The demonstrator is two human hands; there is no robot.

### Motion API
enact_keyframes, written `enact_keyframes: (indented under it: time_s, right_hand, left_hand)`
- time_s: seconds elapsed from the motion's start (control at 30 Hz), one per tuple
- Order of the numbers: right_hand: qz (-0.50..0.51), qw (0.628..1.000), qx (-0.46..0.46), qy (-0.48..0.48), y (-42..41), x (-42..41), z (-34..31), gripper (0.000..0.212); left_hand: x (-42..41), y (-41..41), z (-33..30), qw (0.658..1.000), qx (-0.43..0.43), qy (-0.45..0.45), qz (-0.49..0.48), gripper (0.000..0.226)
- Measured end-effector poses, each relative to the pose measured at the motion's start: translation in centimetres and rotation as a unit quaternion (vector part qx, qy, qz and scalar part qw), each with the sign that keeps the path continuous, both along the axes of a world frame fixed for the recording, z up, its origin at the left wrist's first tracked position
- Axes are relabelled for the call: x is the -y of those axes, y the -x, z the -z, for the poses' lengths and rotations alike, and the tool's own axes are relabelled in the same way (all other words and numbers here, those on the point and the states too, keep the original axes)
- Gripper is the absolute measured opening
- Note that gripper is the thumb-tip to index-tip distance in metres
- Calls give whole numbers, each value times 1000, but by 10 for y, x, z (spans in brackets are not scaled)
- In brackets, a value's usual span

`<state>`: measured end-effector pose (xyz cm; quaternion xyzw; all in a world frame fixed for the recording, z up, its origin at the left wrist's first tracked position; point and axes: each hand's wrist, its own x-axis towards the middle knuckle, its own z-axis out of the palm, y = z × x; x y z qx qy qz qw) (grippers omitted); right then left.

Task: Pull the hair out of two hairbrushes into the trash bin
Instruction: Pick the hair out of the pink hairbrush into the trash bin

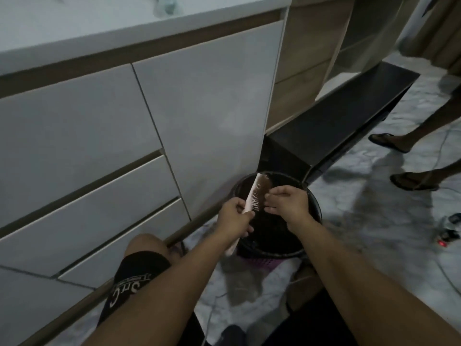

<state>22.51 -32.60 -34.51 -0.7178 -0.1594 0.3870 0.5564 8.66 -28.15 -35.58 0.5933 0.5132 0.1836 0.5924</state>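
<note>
A pale pink hairbrush (252,193) is held tilted over the black-lined trash bin (313,196), bristles facing right. My left hand (234,217) grips its handle, whose end pokes out below my wrist. Brown hair (262,189) is matted in the bristles near the top of the brush head. My right hand (287,203) reaches in from the right, fingertips pinched at the hair and bristles. Only one hairbrush is visible.
White cabinet drawers (99,146) stand close on the left, a dark low shelf (336,126) behind the bin. The bin's purple base (259,263) rests on marble floor. Another person's sandalled feet (399,158) stand at right. Small items and a cable (449,233) lie at far right.
</note>
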Motion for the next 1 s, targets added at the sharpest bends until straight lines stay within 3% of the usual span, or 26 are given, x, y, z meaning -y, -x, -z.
enact_keyframes:
  time_s: [0.2,0.37,0.5,0.63,0.73,0.9,1.0]
  right_hand:
    - [78,997,-5,12,-21,11,33,14]
    - [-4,1000,-16,0,-30,20,44,28]
    - [-12,999,30,13,-42,15,52,14]
    - [61,998,2,19,-53,17,55,17]
    - [35,999,-18,23,-54,22,57,10]
    - [-61,996,67,-1,-43,34,61,41]
    - [-50,994,99,13,-41,35,66,23]
  left_hand:
    - [9,-17,22,999,-19,25,8,15]
    - [11,-24,34,998,-52,0,45,12]
    - [11,-28,37,997,-62,-1,46,17]
    - [8,-31,38,997,-61,33,30,10]
    - [7,-33,40,997,-57,43,29,9]
    - [11,-37,42,996,-59,44,42,8]
    - [11,-39,43,995,-69,34,69,9]
